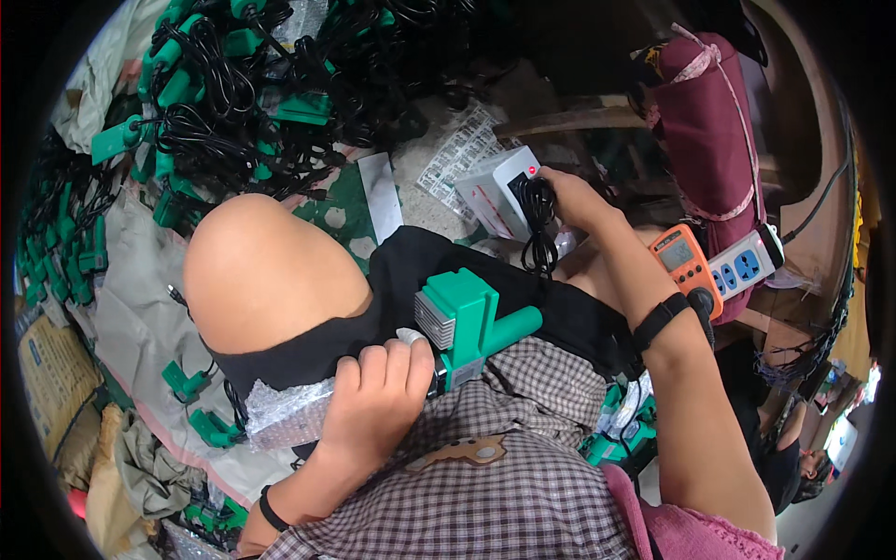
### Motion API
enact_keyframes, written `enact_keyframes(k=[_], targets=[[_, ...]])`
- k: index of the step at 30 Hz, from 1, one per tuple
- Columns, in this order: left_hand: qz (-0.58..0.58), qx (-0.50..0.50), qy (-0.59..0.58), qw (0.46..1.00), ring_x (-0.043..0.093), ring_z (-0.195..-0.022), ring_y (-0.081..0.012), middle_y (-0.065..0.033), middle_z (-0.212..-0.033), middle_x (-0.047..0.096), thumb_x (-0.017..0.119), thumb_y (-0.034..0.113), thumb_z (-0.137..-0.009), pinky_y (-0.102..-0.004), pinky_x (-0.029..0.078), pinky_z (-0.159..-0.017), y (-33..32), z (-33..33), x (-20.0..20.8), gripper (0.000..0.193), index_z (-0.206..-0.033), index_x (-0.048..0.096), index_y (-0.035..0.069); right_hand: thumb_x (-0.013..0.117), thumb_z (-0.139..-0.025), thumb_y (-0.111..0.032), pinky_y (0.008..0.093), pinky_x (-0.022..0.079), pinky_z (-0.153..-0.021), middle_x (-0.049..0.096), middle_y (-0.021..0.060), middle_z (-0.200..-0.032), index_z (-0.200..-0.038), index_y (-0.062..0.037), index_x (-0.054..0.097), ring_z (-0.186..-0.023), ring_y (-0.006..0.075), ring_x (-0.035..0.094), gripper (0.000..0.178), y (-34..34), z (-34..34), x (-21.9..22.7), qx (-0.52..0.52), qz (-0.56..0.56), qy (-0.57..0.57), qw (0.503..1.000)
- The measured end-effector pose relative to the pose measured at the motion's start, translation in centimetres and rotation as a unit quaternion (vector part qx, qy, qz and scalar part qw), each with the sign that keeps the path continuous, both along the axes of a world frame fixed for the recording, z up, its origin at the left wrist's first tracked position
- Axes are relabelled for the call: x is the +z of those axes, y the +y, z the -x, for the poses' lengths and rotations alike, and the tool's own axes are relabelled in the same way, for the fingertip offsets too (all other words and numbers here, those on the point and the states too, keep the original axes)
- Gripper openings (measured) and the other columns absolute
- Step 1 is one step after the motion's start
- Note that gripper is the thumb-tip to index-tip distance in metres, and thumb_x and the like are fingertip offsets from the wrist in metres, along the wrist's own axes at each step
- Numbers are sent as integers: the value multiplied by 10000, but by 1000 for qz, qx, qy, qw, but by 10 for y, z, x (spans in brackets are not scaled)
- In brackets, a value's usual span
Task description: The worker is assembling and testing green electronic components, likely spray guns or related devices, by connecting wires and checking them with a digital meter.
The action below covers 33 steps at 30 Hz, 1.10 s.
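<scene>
My left hand [378, 401] is closed around a length of clear bubble wrap [289, 415] over my lap. Right beside its knuckles lies a green tool [467, 308] with a ridged grey metal face and a round green handle; I cannot tell whether the hand grips it too. Out ahead and to the right, the fingers of my right hand [581, 201] are closed on a coiled black cable [539, 219], whose loops hang down. Just left of the cable stands a tilted white box [495, 198], against or very near those fingers.
Several green tools with bundled black cords [219, 89] are heaped at the far left. Printed sheets [462, 154] and a white strip [380, 196] lie ahead. At right are an orange multimeter [688, 266], a power strip [745, 264] and a maroon bundle [705, 131]. Another person sits far right.
</scene>
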<state>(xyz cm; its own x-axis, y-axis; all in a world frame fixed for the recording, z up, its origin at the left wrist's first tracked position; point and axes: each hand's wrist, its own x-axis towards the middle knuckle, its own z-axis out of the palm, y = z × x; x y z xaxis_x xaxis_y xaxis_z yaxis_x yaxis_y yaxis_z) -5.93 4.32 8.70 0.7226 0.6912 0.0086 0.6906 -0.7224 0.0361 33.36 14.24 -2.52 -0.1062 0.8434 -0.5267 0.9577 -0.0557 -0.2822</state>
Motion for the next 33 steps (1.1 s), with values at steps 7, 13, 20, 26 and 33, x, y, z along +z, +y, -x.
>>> enact_keyframes(k=[7, 13, 20, 26, 33], targets=[[22, -3, 13, 1000, 460, -712, -135, 17, -846, 519, 534, 227, -842, -313, 367, -651, -7, 2, -3, 221, -1038, 567, 129, 552, -761, 56, 426, 478, -875, 612, 192, -1051, -1150, -34, 526, -1030, 382, 568, 400, -15, 13, -14, 105, -114, -56, 986], [-14, -6, -9, 1000, 465, -730, -157, -3, -870, 520, 535, 204, -832, -330, 385, -697, -5, 6, -6, 244, -1057, 571, 118, 571, -736, 53, 438, 478, -854, 602, 173, -1038, -1129, -53, 528, -1038, 374, 561, 409, -19, 10, -12, 75, -111, -56, 989], [-10, -26, 33, 999, 468, -746, -153, -9, -874, 506, 539, 200, -838, -316, 406, -683, 1, 9, 4, 235, -1053, 553, 105, 593, -815, -35, 345, 459, -816, 623, 158, -959, -1090, -44, 543, -886, 297, 594, 281, -19, 5, -15, -134, -58, 140, 979], [-14, -21, 19, 999, 470, -736, -151, -14, -874, 514, 534, 193, -847, -314, 412, -683, 4, 8, 2, 231, -1056, 559, 99, 544, -968, -220, 273, 441, -779, 626, 23, -913, -1087, -55, 592, -840, 117, 537, 209, -5, -16, -29, -232, 21, 225, 946], [-20, -3, -3, 1000, 474, -736, -159, -15, -871, 518, 540, 193, -846, -325, 407, -688, -2, 8, -2, 239, -1065, 561, 99, 526, -975, -202, 265, 435, -760, 617, -2, -873, -1061, -35, 619, -823, 107, 520, 210, -2, -10, -29, -326, 56, 266, 905]])
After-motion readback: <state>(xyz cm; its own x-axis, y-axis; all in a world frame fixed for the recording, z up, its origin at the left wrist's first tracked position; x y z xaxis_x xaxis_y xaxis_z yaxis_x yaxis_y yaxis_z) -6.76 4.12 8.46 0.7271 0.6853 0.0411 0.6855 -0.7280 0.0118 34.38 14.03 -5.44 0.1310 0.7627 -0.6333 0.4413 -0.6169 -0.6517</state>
